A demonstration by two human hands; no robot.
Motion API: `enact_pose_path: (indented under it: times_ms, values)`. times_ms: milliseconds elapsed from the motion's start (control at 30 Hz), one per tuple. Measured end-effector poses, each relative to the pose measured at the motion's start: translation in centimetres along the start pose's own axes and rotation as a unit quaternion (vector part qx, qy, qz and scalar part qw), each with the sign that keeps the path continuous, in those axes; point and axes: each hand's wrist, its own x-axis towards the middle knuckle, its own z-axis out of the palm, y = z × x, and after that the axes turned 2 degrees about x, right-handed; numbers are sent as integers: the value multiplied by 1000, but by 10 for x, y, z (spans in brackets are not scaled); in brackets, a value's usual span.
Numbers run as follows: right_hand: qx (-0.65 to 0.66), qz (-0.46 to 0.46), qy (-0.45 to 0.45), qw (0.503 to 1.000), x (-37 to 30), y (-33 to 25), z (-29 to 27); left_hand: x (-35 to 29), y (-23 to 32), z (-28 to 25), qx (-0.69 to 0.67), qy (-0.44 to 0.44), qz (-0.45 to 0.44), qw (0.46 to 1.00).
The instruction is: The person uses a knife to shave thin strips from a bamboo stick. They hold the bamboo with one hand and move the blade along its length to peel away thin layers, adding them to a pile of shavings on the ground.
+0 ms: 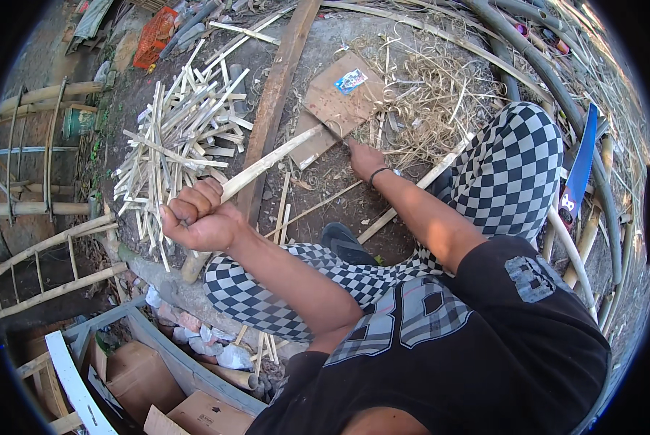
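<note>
The left hand (pixel 205 214) clenches a pale strip (pixel 274 156), which slants above a wooden beam (pixel 278 94) to the cardboard (pixel 325 98). There the right hand (pixel 367 161) curls (I cannot tell around what). The beam separates heaped strips (pixel 172 148) from curly shavings (pixel 437 94); a blue saw (pixel 581 167) lies past the right knee (pixel 513 159).

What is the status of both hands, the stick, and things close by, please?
Left hand: closed around pale stick. Right hand: near cardboard, grip unclear. Stick: slanted, far end at cardboard. Curly shavings: beside cardboard.
</note>
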Motion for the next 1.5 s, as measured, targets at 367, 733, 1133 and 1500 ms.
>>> enact_pose_path:
  times_ms: [367, 733, 1133, 1500]
  values:
    - [39, -136, -13, 990, -47, -95, -22, -13, 6, -32, 47, 200, 57, 977]
    - [-10, -175, 71, 982, -16, -73, 0, -29, 11, -40, 66, 267, 65, 959]
    - [-87, -170, 43, 981, -18, -63, -13, -36, 13, -37, 44, 238, 71, 968]
    - [-109, -126, 26, 986, -12, -48, -24, -34, 14, -37, 34, 234, 53, 970]
